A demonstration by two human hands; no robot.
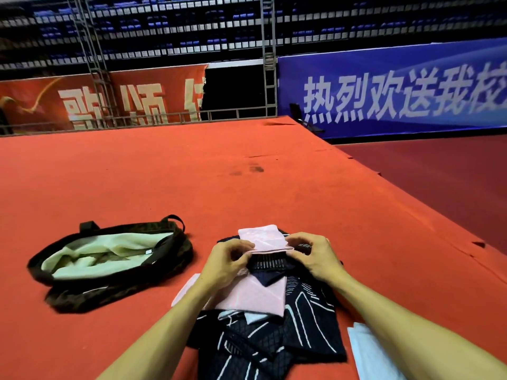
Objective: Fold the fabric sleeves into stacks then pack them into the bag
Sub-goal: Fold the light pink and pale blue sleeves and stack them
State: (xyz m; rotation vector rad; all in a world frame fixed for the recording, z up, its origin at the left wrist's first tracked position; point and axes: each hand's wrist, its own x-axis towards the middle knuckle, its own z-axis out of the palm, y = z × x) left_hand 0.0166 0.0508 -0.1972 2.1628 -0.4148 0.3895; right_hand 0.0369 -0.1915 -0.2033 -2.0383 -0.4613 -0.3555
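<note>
A folded pink sleeve lies on a small stack in front of me. My left hand pinches its near left edge and my right hand pinches its near right edge. Under it sits a folded dark navy sleeve with white lines. Closer to me lie another pink sleeve, loose dark patterned sleeves and a light blue sleeve. The dark bag with pale green lining lies open on the left, apart from both hands.
Everything lies on a red carpeted platform. Its right edge drops to a darker red floor. Red and blue banners and metal trusses stand far behind.
</note>
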